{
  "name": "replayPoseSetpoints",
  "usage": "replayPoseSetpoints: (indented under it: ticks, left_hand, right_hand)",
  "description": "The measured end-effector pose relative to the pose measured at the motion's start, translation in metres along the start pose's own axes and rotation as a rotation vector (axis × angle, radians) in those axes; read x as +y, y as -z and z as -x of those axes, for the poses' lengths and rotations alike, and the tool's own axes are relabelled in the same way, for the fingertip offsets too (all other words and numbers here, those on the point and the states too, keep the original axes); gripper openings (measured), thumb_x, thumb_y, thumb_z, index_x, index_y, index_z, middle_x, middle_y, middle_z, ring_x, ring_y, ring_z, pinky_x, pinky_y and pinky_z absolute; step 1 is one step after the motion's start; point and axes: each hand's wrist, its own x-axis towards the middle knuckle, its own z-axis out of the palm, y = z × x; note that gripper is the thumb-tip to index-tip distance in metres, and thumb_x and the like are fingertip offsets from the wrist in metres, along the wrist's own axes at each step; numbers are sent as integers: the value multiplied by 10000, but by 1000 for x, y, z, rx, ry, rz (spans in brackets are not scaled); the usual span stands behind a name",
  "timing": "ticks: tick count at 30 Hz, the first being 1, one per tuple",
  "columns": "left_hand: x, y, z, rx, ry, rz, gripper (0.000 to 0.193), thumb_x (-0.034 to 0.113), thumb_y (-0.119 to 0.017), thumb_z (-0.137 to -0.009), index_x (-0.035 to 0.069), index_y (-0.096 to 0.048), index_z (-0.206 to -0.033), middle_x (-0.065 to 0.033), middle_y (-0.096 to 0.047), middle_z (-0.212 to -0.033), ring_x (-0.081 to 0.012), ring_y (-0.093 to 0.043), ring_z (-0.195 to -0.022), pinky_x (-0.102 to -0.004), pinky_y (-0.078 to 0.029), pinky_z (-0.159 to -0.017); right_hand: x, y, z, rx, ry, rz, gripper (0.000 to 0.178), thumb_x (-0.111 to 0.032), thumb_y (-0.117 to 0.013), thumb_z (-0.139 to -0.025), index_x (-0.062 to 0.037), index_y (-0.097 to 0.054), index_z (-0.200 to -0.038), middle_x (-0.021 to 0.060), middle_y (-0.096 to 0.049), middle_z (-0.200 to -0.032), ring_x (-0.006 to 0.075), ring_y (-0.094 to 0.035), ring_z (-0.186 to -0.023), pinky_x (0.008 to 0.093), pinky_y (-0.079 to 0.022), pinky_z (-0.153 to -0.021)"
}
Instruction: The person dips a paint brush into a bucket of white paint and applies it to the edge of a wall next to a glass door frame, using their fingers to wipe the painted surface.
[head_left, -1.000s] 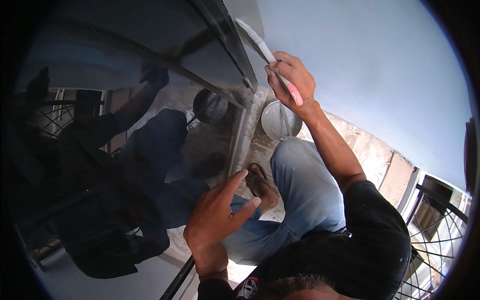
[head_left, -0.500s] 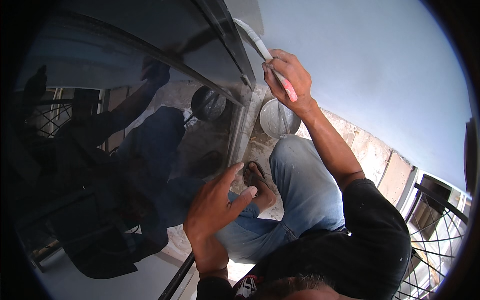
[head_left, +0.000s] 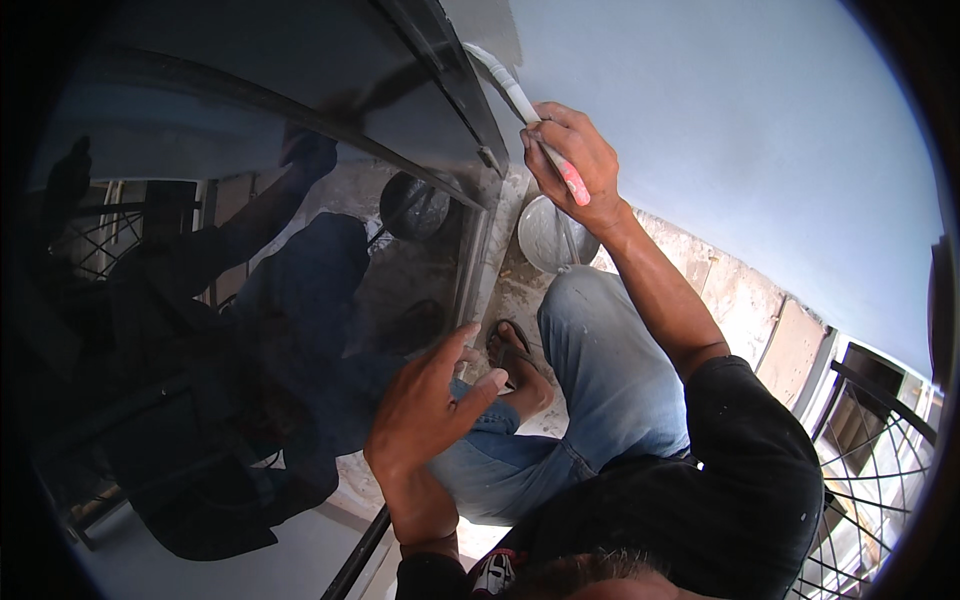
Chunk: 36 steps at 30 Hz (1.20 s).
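My right hand (head_left: 575, 165) is closed around a long, slim paintbrush (head_left: 513, 93), its shaft coated white and its handle end pinkish red. Its far end reaches into the narrow corner between the dark window frame (head_left: 455, 85) and the pale blue-grey wall (head_left: 720, 130); the bristles are hard to make out. Below that hand, a bucket (head_left: 548, 237) of whitish paint stands on the floor, with a stick-like thing leaning in it. My left hand (head_left: 425, 405) holds nothing. Its fingers are apart and hover near the dark glass, over my bent leg.
A large dark reflective glass pane (head_left: 300, 330) fills the left side and mirrors my arm and the bucket. My sandalled foot (head_left: 515, 355) rests on the paint-spotted floor beside the frame's sill (head_left: 490, 240). Black metal latticework (head_left: 860, 490) stands at the lower right.
My right hand and the paintbrush have shifted slightly left and down along the frame's edge. The left hand has moved only a little, its fingers slightly more bent.
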Motion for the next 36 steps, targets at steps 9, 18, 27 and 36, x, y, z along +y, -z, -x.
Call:
replayPoseSetpoints:
  ticks: [9, 18, 27, 36]
  left_hand:
    - [-11, -3, 0, 33, -19, -11, 633, 350, -728, -888, 28, -519, -1390, -218, -704, -1062, -324, -692, -975, -393, -552, -751]
    - [-9, -1, 0, 29, 26, -9, 619, 325, -737, -886, 27, -524, -1385, -201, -708, -1057, -292, -690, -963, -383, -553, -728]
    - [-7, 2, -2, 25, 26, 12, 662, 390, -715, -892, -38, -513, -1355, -276, -688, -1050, -400, -693, -971, -429, -538, -848]
    - [-10, 2, -1, 31, 11, 2, 662, 394, -712, -894, -41, -514, -1352, -279, -688, -1046, -400, -696, -962, -432, -540, -842]
  right_hand:
    - [1, -1, 5, -17, -10, -6, 389, 40, -792, -696, -73, -609, -1021, 121, -660, -1051, 272, -689, -884, 341, -590, -705]
    - [1, -1, 10, -20, -1, -12, 342, 86, -754, -762, -37, -592, -1037, 168, -675, -1054, 261, -689, -823, 321, -554, -678]
    - [3, -1, 15, -39, -18, 8, 320, 76, -759, -758, -36, -605, -1015, 164, -675, -1052, 259, -689, -821, 321, -556, -668]
    - [5, -1, 18, -53, -30, 16, 323, 74, -760, -751, -39, -602, -1009, 149, -676, -1055, 254, -688, -817, 317, -554, -663]
